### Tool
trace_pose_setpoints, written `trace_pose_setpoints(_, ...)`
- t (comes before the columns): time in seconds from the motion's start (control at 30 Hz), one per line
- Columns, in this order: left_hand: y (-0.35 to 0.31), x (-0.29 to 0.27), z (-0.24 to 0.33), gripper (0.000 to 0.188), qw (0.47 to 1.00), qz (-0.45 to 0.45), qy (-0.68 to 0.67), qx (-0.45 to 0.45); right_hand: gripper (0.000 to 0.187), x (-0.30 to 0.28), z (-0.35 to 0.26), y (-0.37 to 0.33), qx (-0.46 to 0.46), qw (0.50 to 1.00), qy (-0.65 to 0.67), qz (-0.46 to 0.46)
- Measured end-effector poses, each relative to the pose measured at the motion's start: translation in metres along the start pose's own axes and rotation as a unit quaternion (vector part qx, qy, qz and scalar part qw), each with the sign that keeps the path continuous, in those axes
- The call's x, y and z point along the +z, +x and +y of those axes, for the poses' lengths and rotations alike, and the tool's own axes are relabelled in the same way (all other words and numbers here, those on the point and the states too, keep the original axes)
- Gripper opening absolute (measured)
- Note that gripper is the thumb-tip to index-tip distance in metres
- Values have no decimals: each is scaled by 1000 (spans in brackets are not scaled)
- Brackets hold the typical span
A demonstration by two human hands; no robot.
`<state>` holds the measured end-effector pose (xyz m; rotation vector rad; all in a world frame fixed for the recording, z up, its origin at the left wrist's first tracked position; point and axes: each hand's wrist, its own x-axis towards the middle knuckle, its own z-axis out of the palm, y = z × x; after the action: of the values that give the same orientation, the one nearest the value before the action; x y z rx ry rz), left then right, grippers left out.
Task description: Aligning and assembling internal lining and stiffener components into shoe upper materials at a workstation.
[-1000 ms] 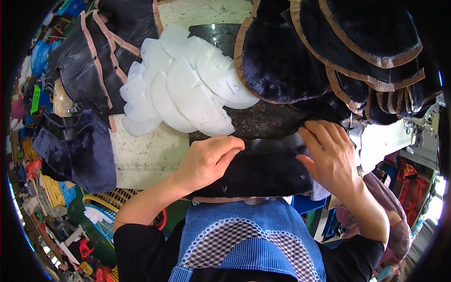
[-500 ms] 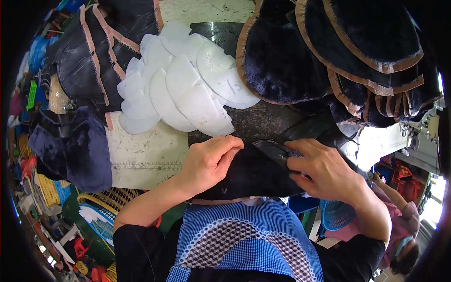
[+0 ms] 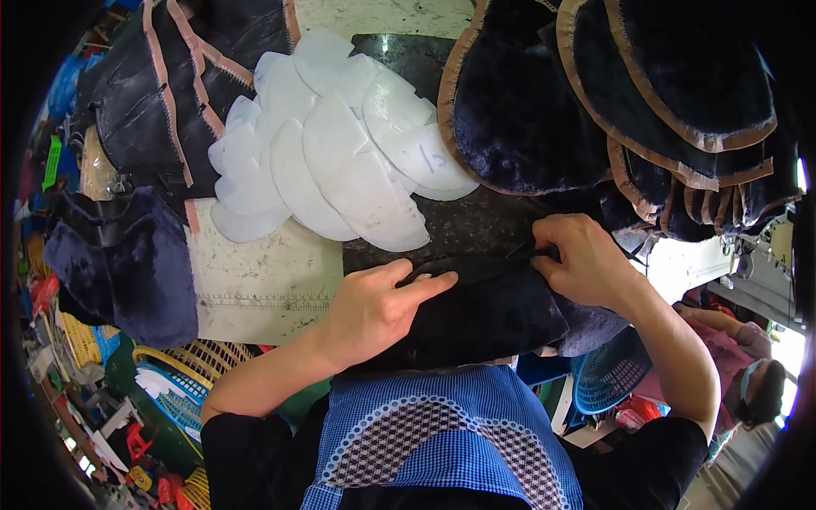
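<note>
A black fabric piece (image 3: pixel 476 319) lies folded at the near edge of the table, in front of my apron. My left hand (image 3: pixel 374 310) holds its far edge on the left, the thumb laid over the top and the index finger bent behind. Farther right, my right hand (image 3: pixel 586 259) pinches the same piece's far edge between thumb and index finger; the exact contact is partly hidden. Dark bluish plush (image 3: pixel 591 325) shows from under the piece at its right end.
Overlapping white rounded sheets (image 3: pixel 323 161) lie beyond my left hand. Brown-edged dark plush pieces (image 3: pixel 527 110) are piled at the far right, black panels (image 3: pixel 127 102) at the far left. Blue-grey plush (image 3: pixel 140 263) hangs at the left edge. A blue basket (image 3: pixel 603 378) and another person (image 3: pixel 748 365) are at right.
My right hand has moved away from me and slightly right. The shiny dark flap between my hands is folded out of sight, and bluish plush now shows at right. My left thumb has stretched out.
</note>
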<state>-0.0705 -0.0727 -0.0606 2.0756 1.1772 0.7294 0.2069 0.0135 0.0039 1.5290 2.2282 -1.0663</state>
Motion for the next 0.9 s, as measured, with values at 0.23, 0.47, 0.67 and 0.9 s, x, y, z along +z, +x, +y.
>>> trace_pose_setpoints(0.23,6,-11,10,30,977,-86,190,46,36,-3,2,0,32,984,-174,39)
trace_pose_setpoints(0.47,57,20,15,35,926,-179,172,286,36,-2,10,-27,-41,956,-246,156)
trace_pose_setpoints(0.67,65,36,17,47,927,-96,198,302,20,0,46,-52,27,976,5,215)
trace_pose_setpoints(0.9,74,36,22,57,932,-117,196,282,19,4,58,-35,27,971,-10,239)
